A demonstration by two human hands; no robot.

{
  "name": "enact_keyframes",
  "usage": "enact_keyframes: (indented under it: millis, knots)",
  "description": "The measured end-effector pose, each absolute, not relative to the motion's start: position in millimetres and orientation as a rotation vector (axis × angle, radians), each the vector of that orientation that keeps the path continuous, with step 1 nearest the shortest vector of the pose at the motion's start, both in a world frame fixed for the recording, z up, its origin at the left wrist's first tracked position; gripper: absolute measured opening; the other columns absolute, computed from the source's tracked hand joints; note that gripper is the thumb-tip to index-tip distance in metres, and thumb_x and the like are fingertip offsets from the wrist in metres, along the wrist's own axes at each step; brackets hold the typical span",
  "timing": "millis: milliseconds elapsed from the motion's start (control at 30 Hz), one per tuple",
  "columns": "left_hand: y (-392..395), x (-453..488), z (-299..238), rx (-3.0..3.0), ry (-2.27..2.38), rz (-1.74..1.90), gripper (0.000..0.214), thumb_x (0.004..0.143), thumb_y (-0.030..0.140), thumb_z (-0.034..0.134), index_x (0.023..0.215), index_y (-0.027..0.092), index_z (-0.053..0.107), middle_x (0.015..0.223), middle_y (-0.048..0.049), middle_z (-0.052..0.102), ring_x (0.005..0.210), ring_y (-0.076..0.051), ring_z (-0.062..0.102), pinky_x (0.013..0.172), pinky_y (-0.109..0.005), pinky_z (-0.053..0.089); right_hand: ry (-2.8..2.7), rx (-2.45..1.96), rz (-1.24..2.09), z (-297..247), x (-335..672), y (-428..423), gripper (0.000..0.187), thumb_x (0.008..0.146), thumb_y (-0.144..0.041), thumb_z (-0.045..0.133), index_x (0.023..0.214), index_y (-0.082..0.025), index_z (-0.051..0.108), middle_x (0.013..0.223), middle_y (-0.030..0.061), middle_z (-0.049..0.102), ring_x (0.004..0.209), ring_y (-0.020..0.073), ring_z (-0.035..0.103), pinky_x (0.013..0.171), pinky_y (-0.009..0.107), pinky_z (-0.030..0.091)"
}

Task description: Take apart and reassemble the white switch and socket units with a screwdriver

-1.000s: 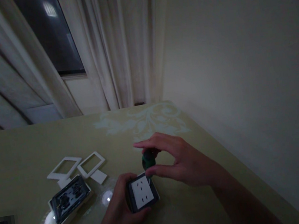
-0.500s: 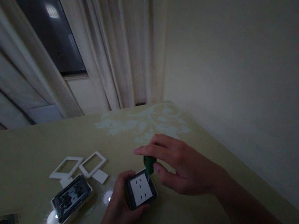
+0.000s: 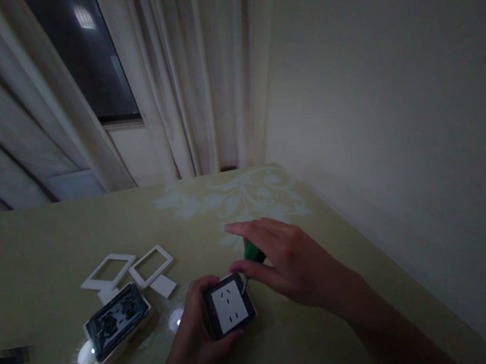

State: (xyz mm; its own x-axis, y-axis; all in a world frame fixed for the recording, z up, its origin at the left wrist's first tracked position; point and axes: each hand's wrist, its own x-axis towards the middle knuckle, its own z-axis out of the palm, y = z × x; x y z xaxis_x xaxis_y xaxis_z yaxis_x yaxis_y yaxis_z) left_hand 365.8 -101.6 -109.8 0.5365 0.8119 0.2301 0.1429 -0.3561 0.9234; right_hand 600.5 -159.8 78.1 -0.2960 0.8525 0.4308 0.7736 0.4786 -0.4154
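Note:
A wall socket with a white slotted face and dark border lies in the grip of my left hand, whose fingers and thumb wrap round its left side. My right hand is closed on a green-handled screwdriver. The thin shaft slants down to the right edge of the socket's face, and the tip seems to touch there. Part of the green handle is hidden under my fingers.
Left of the hands lies a second socket body with its dark inner side up. Behind it are two white frames and a flat white piece. The table runs along a wall at the right; curtains hang behind.
My right hand has shifted slightly right, and the screwdriver leans further to the right. My thumb has moved nearer the shaft. My left hand and the socket stay nearly where they were.

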Motion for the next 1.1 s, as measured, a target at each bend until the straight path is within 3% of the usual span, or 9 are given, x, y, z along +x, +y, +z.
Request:
enact_keyframes:
  millis: [100,233,400,733,967,1100]
  knots:
    - [-104,366,-109,1.807,0.801,0.878,0.073,0.075,0.028,0.087,0.138,0.032,0.049,0.133,-0.0109,0.067,0.120,-0.036,0.071,0.099,-0.055,0.064,-2.140,-1.240,0.226,79,601,-160,0.042,0.110,-0.022,0.059,0.152,-0.021,0.054,0.140,0.0125,0.072,0.127,0.0255,0.068,0.110,0.046,0.055]
    - [-103,364,-108,1.927,0.859,0.919,0.076,0.071,0.031,0.092,0.137,0.031,0.053,0.133,-0.0127,0.065,0.122,-0.040,0.068,0.102,-0.061,0.061,-2.068,-1.167,0.213,79,604,-160,0.057,0.104,-0.014,0.060,0.158,-0.025,0.048,0.135,0.0091,0.072,0.123,0.0233,0.069,0.110,0.044,0.056]
    - [-101,363,-111,1.976,0.924,0.928,0.073,0.068,0.034,0.092,0.132,0.030,0.059,0.128,-0.0129,0.067,0.116,-0.042,0.070,0.097,-0.063,0.062,-1.974,-1.181,0.185,80,609,-163,0.062,0.102,-0.014,0.063,0.159,-0.031,0.046,0.133,0.0051,0.073,0.117,0.0205,0.072,0.108,0.039,0.057]
    - [-102,362,-104,2.113,0.965,0.950,0.069,0.068,0.031,0.090,0.130,0.027,0.059,0.127,-0.0115,0.067,0.117,-0.039,0.068,0.099,-0.058,0.059,-2.010,-1.241,0.137,81,609,-160,0.058,0.104,-0.018,0.062,0.159,-0.028,0.046,0.122,0.0053,0.072,0.112,0.0220,0.069,0.105,0.043,0.057]
    - [-102,362,-102,2.110,0.957,0.929,0.065,0.068,0.029,0.088,0.127,0.029,0.060,0.122,-0.0113,0.069,0.112,-0.039,0.069,0.095,-0.059,0.060,-2.028,-1.421,0.156,78,611,-156,0.049,0.108,-0.022,0.055,0.157,-0.021,0.046,0.117,0.0094,0.073,0.109,0.0237,0.068,0.100,0.042,0.055]
    - [-102,362,-101,2.066,0.934,0.886,0.065,0.071,0.030,0.087,0.129,0.030,0.058,0.123,-0.0117,0.069,0.111,-0.039,0.070,0.093,-0.057,0.062,-1.995,-1.555,0.282,75,615,-150,0.030,0.109,-0.023,0.050,0.138,-0.021,0.055,0.113,0.0093,0.074,0.101,0.0231,0.069,0.093,0.040,0.053]
